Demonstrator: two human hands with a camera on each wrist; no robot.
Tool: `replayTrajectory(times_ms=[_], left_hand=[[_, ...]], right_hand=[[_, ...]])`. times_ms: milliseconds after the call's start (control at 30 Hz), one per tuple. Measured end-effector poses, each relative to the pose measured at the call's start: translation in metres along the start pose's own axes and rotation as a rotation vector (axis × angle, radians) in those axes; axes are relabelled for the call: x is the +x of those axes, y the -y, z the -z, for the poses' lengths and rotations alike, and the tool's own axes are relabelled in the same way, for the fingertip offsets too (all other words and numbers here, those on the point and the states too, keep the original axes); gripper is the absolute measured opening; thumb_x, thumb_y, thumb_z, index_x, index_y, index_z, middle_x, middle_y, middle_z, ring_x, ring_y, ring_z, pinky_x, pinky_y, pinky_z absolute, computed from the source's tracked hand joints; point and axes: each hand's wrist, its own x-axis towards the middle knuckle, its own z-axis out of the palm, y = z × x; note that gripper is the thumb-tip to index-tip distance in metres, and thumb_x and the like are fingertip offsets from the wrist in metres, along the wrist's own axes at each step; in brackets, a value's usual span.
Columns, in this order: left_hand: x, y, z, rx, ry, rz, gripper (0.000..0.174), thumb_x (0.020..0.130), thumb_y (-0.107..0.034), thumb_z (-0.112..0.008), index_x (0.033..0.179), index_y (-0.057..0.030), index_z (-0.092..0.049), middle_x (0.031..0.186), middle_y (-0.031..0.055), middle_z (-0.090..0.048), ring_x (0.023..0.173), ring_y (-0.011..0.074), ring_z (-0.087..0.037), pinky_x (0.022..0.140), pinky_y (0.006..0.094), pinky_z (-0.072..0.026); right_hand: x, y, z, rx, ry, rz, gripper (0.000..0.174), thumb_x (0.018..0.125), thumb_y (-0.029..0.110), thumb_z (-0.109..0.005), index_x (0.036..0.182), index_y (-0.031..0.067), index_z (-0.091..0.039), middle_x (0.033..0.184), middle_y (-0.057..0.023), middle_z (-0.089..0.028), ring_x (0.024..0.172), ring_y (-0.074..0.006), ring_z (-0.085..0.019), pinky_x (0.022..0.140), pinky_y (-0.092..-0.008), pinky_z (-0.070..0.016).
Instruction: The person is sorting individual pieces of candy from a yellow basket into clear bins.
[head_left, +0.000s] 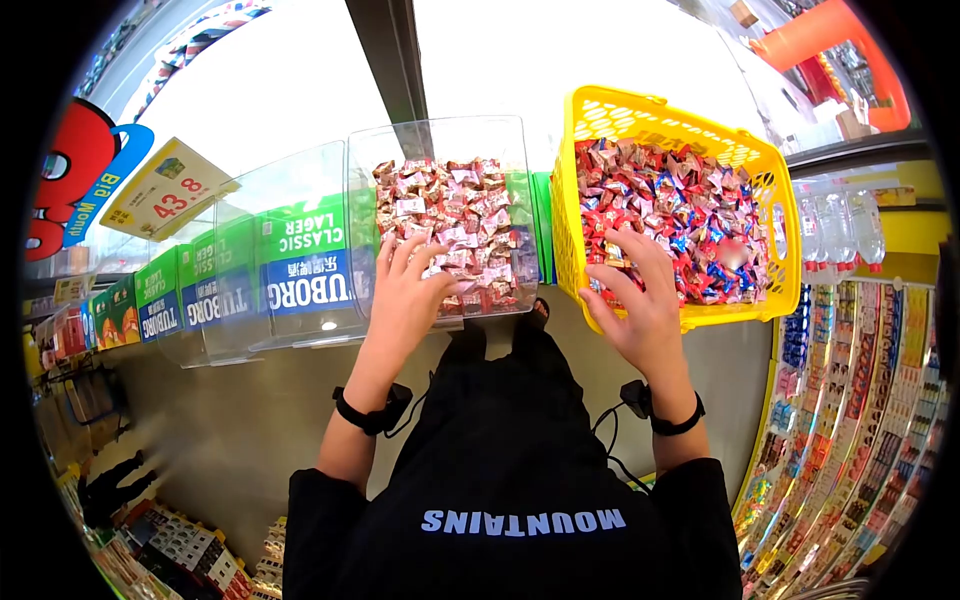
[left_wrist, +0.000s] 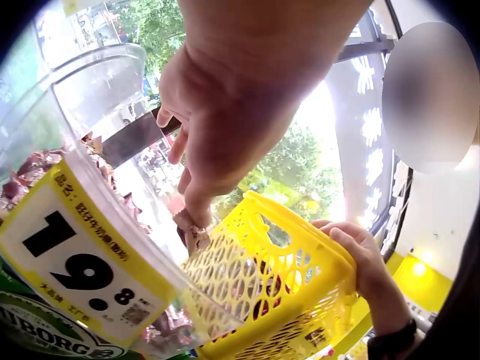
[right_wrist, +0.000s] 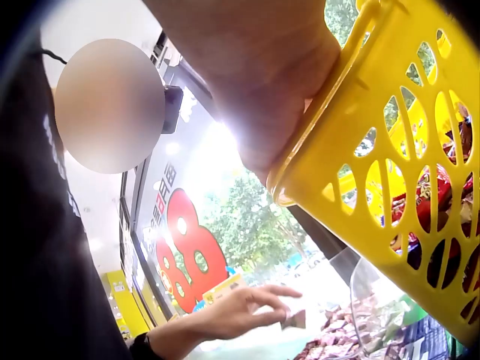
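My left hand (head_left: 405,300) is over the near part of a clear bin (head_left: 440,130) of pinkish wrapped candies (head_left: 465,235). In the right wrist view, the left hand (right_wrist: 236,313) pinches a single wrapped candy (right_wrist: 296,321) at its fingertips; the same candy (left_wrist: 193,232) shows in the left wrist view. A yellow basket (head_left: 568,215) full of mixed red, blue and pink candies (head_left: 665,190) stands beside the bin. At its near left corner, my right hand (head_left: 645,315) spreads its fingers over the rim; in the left wrist view this hand (left_wrist: 367,266) touches the rim.
More clear bins (head_left: 240,290) and green-and-blue beer cartons (head_left: 305,240) line up left of the candy bin. Price signs (head_left: 172,190) stand there too. Bottles (head_left: 840,235) and long shelves of packets (head_left: 850,400) are at the right. Someone in dark clothes (head_left: 115,490) is at lower left.
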Motion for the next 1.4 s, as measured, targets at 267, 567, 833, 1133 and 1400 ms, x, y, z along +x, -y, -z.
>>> replayTrajectory(times_ms=[267,567,833,1133,1400], left_hand=[[-0.017,0.010,-0.014,0.086,0.242,0.049,0.019,0.081,-0.028,-0.088,0.087,-0.0112,-0.081,0.138,0.0062,-0.065,0.147,0.0330,-0.048,0.130,0.0593,-0.0273],[0.030,-0.032,0.021,0.016,0.080,-0.038,0.044,0.086,-0.019,-0.085,0.128,-0.0131,-0.074,0.150,0.0134,-0.059,0.146,0.0400,-0.048,0.126,0.0593,-0.0331],[0.085,-0.133,0.042,-0.032,0.005,-0.142,0.048,0.086,-0.017,-0.086,0.132,-0.0144,-0.074,0.151,0.0123,-0.060,0.147,0.0394,-0.051,0.120,0.0559,-0.0406],[0.147,-0.267,0.010,-0.034,0.195,-0.226,0.047,0.083,-0.015,-0.088,0.128,-0.0151,-0.076,0.150,0.0118,-0.062,0.145,0.0392,-0.053,0.122,0.0563,-0.0411],[0.215,-0.348,0.002,-0.021,0.259,-0.380,0.041,0.083,-0.017,-0.089,0.122,-0.0162,-0.077,0.143,0.0094,-0.066,0.139,0.0370,-0.058,0.118,0.0528,-0.0440]], right_hand=[[-0.003,-0.001,-0.005,0.003,-0.034,-0.014,0.027,0.081,0.011,-0.089,0.104,0.0099,-0.075,0.138,-0.0129,-0.067,0.131,-0.0366,-0.063,0.111,-0.0527,-0.0497],[-0.003,-0.001,-0.002,0.040,-0.063,0.039,0.028,0.082,0.012,-0.087,0.107,0.0100,-0.073,0.137,-0.0140,-0.067,0.132,-0.0372,-0.063,0.113,-0.0541,-0.0486],[-0.029,-0.044,0.035,0.109,-0.075,0.086,0.029,0.085,0.016,-0.083,0.111,0.0084,-0.073,0.140,-0.0160,-0.064,0.133,-0.0378,-0.060,0.114,-0.0551,-0.0473],[-0.105,-0.161,0.134,0.029,-0.111,0.043,0.024,0.086,0.017,-0.083,0.106,0.0080,-0.072,0.135,-0.0143,-0.065,0.133,-0.0339,-0.060,0.116,-0.0551,-0.0443],[-0.138,-0.256,0.184,-0.091,-0.217,-0.039,0.023,0.085,0.011,-0.082,0.106,0.0095,-0.074,0.134,-0.0119,-0.067,0.131,-0.0330,-0.062,0.117,-0.0550,-0.0433]])
